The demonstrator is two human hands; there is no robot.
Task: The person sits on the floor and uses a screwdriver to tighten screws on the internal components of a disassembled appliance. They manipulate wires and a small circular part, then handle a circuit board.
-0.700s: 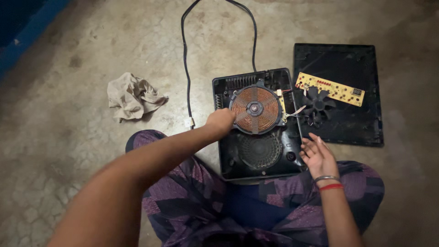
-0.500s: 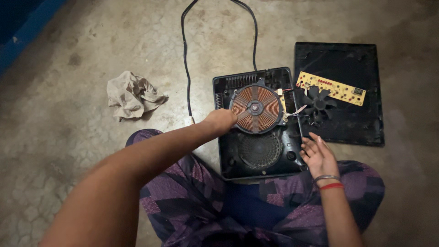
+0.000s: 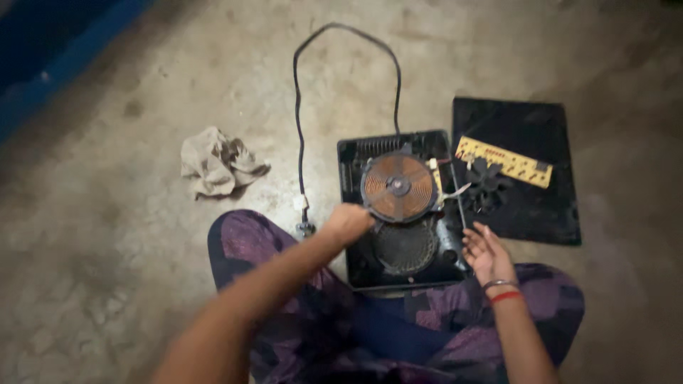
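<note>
I sit on the floor with an opened black cooktop housing (image 3: 353,153) in front of my knees. A round copper coil (image 3: 398,186) lies in it, above a round fan grille (image 3: 407,247). My left hand (image 3: 348,222) reaches across with its fingers curled, at the coil's lower left rim over the housing's left edge; whether it holds anything is hidden. My right hand (image 3: 484,252) rests by the housing's right edge, palm up and fingers apart, holding nothing. Its wrist wears bangles (image 3: 502,291).
A black glass top panel (image 3: 530,217) lies right of the housing, carrying a yellow circuit board (image 3: 506,162) and a black fan (image 3: 487,186). The black power cord (image 3: 299,128) loops away over the concrete floor to a plug (image 3: 306,227). A crumpled rag (image 3: 217,163) lies left.
My left hand has slid from the coil's left edge down toward me, to its lower left rim. The view has shifted slightly. My right hand has stayed put.
</note>
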